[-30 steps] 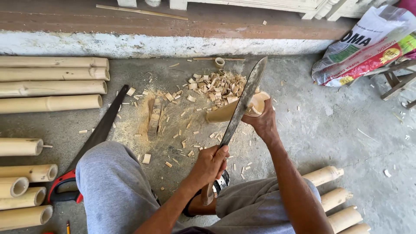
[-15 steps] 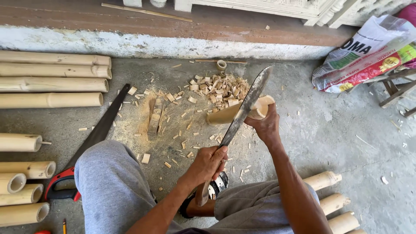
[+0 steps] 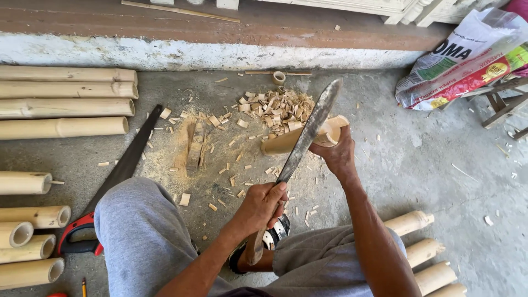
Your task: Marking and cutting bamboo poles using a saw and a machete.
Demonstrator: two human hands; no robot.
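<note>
My left hand (image 3: pixel 263 206) grips the wooden handle of a long machete (image 3: pixel 308 135), whose dark blade slants up and to the right. The blade crosses in front of a short bamboo piece (image 3: pixel 286 142). My right hand (image 3: pixel 336 154) holds that bamboo piece by its open right end, tilted, with its lower end toward the concrete floor. A heap of bamboo chips (image 3: pixel 275 107) lies just beyond it, and sawdust with a small wooden block (image 3: pixel 196 144) lies to the left.
Long bamboo poles (image 3: pixel 66 102) lie at the far left, cut bamboo sections (image 3: pixel 25 228) at the lower left and others (image 3: pixel 423 250) at the lower right. A handsaw (image 3: pixel 118 173) with a red handle rests by my left knee. A printed sack (image 3: pixel 467 58) and a wooden stool leg stand at the right.
The machete blade has swung slightly rightward and higher over the bamboo piece. My right hand has kept hold of the bamboo piece and shifted a little to the right.
</note>
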